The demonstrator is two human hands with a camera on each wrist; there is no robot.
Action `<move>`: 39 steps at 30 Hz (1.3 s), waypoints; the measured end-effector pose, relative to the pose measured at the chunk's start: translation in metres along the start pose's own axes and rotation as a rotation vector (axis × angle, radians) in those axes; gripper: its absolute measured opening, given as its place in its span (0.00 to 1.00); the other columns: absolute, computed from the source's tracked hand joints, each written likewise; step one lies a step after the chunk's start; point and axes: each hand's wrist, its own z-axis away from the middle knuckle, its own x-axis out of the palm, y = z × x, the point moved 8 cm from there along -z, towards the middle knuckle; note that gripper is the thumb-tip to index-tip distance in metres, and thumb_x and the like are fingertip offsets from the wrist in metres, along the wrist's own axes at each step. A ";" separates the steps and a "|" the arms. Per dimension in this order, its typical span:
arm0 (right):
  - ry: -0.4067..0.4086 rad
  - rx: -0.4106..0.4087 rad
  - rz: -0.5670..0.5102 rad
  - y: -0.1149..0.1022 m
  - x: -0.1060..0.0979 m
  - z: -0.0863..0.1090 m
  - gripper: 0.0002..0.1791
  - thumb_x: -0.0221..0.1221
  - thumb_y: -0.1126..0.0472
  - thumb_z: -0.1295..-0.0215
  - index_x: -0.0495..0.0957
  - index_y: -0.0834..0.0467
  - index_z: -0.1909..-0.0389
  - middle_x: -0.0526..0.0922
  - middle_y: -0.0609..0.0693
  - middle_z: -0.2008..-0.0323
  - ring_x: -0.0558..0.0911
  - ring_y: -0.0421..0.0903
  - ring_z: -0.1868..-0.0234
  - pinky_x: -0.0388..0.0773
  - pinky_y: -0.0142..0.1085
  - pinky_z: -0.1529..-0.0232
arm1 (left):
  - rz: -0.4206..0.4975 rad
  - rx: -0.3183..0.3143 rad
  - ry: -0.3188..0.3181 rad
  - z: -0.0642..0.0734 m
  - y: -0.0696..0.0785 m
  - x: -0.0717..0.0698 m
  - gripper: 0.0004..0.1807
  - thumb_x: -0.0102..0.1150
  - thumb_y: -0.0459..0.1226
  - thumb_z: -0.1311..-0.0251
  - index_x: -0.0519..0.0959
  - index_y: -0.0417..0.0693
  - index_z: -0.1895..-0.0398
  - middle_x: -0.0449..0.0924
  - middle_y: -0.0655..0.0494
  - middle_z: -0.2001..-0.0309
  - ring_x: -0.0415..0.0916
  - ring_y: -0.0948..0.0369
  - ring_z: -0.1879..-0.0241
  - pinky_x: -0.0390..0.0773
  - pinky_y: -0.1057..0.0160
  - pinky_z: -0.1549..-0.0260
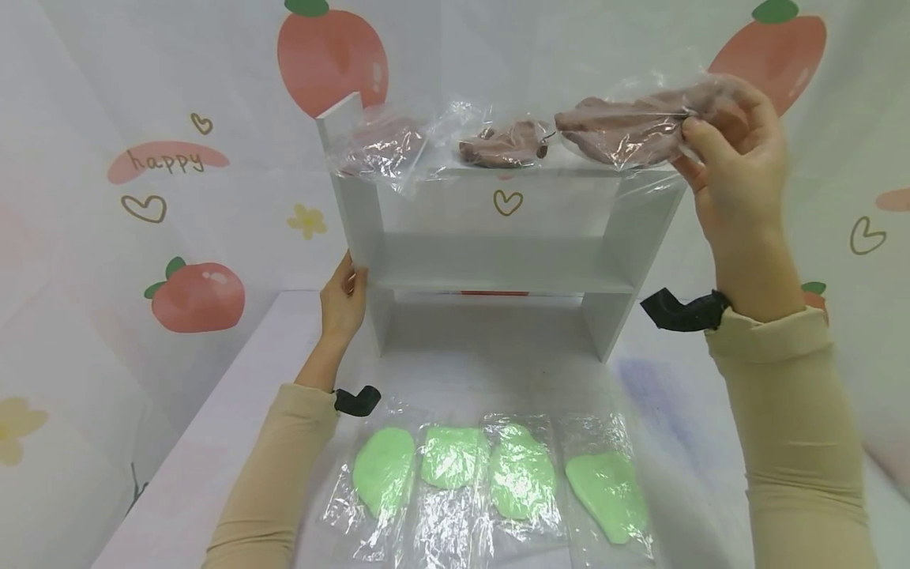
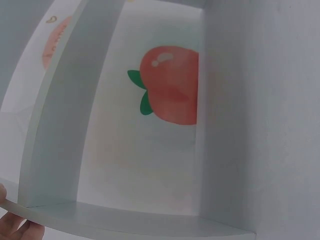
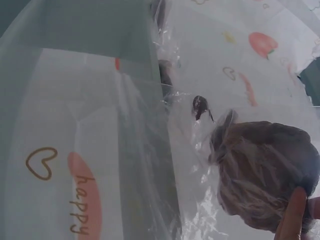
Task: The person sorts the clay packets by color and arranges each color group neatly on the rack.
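Note:
My right hand (image 1: 742,158) pinches a clear plastic bag holding a flat brown lump (image 1: 622,130), at the right end of a white shelf unit's top board. In the right wrist view, fingertips (image 3: 295,212) press the brown lump (image 3: 265,170) through the film. My left hand (image 1: 344,304) grips the left side panel of the white shelf unit (image 1: 362,229); in the left wrist view its fingers (image 2: 30,232) lie around the panel's edge. On the top board sit a bagged brown lump (image 1: 505,146) in the middle and a bagged pinkish-brown one (image 1: 387,146) at the left.
Several clear bags with flat green pieces, such as this green piece (image 1: 522,474), lie in a row on the white table (image 1: 213,474) before the shelf. The unit's middle board (image 1: 498,261) bears nothing. Behind hangs a white curtain (image 1: 71,261) printed with fruit and hearts.

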 end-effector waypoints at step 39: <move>-0.008 0.083 1.214 0.029 -0.004 -0.045 0.23 0.64 0.45 0.46 0.81 0.53 0.51 0.79 0.30 0.71 0.76 0.24 0.76 0.72 0.16 0.74 | 0.052 0.006 0.010 -0.013 -0.027 0.004 0.25 0.44 0.32 0.32 0.59 0.39 0.31 0.67 0.32 0.38 0.67 0.41 0.38 0.70 0.49 0.38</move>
